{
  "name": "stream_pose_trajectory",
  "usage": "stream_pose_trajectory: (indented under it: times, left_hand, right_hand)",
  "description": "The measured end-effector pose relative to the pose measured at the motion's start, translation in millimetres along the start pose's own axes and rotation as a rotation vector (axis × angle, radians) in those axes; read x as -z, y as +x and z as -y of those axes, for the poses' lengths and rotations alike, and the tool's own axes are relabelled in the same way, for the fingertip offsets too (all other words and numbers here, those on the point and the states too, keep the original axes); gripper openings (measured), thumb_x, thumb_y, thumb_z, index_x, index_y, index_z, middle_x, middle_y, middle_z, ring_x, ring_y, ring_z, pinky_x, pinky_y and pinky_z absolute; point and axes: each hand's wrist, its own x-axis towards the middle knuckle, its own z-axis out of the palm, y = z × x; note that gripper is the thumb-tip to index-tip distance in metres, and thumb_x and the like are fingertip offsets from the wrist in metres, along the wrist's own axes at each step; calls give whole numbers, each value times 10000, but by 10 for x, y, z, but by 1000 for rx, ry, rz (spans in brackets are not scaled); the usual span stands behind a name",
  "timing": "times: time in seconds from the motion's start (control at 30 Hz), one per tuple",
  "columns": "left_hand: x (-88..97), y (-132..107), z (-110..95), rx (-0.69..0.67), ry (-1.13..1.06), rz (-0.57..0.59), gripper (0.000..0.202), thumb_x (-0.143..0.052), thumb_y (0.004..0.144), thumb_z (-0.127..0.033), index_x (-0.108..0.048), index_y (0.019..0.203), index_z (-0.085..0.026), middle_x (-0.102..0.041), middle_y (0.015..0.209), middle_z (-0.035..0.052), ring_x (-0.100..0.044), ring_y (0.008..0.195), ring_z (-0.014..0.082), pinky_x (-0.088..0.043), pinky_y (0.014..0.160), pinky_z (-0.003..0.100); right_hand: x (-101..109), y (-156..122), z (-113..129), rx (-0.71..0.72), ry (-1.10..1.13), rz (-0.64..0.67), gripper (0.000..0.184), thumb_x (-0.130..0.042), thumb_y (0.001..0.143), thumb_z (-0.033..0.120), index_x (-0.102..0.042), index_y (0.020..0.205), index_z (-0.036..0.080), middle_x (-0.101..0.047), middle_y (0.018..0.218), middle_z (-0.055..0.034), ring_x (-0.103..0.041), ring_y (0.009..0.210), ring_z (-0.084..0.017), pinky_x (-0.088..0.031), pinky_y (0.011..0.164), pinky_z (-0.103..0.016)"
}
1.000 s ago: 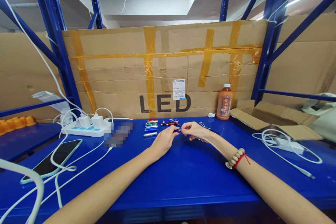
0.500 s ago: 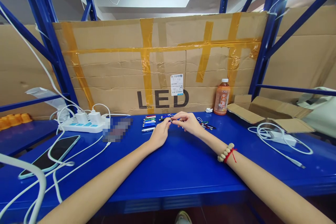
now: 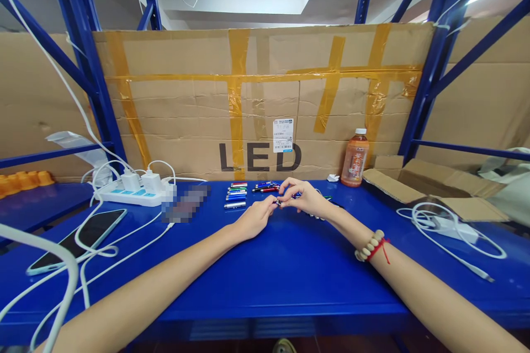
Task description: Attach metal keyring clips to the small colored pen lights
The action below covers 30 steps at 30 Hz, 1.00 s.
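Observation:
My left hand (image 3: 255,218) and my right hand (image 3: 304,198) meet above the middle of the blue table (image 3: 265,270). Both pinch at the same spot, around a small dark and silvery piece (image 3: 279,202), mostly hidden by the fingers and too small to name. Left of them lies a neat row of short shiny pen-like sticks (image 3: 236,197) in red, green, blue and silver. Just behind my fingers are more such sticks (image 3: 265,186), blue and red. Past my right hand, a loose heap of small colored pieces (image 3: 328,198) is partly covered by it.
At left are a white power strip (image 3: 138,196) with chargers, a phone (image 3: 78,240) and loose white cables. An orange drink bottle (image 3: 355,158) and an open cardboard box (image 3: 430,182) stand at right, with a coiled white cable (image 3: 451,229). A large cardboard sheet (image 3: 186,105) closes the back.
Both hands have shifted slightly toward me and to the right, still together at the small piece. More of the blue and red sticks behind them shows. The view has also turned a little.

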Motion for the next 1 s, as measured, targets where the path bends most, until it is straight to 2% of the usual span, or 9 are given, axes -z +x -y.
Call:
stream_pose_trajectory:
  times: [0.17,0.37,0.77,0.87,1.0]
  left_hand:
    - [0,8,7,38,70,0,219,-264,875,-289,-439,955,-184,-491,677,-4,-456,596,128,-327,568,220]
    - [4,13,-7,29,111,-80,209,-283,875,-276,-454,972,-206,-556,814,28,-522,725,159,-370,644,244]
    - [-7,19,47,-63,181,-223,194,-367,860,-228,-516,978,-190,-567,942,46,-511,893,168,-395,806,281]
    - [-11,20,41,-61,194,-240,207,-375,861,-219,-523,1003,-189,-574,949,44,-511,895,162,-399,810,280]
    - [-7,22,19,-79,198,-255,261,-386,863,-218,-492,1102,-219,-557,1071,30,-494,969,154,-387,859,282]
  right_hand:
    - [-25,1,-24,-13,20,-23,332,-651,599,448,-629,625,118,-469,832,-54,-480,600,-62,-401,322,-119]
    - [-54,4,-44,-78,42,-75,360,-660,583,459,-643,655,106,-444,838,-49,-434,520,-20,-394,313,-120]
    - [-114,10,12,-200,69,-134,431,-644,564,516,-641,632,90,-447,835,-56,-399,479,-11,-371,296,-145]
    - [-110,13,18,-239,83,-126,445,-650,551,520,-651,670,91,-457,859,-60,-414,496,-17,-368,297,-136]
    - [-95,12,26,-298,115,-100,433,-658,548,504,-650,701,99,-488,909,-60,-439,519,-20,-364,310,-112]
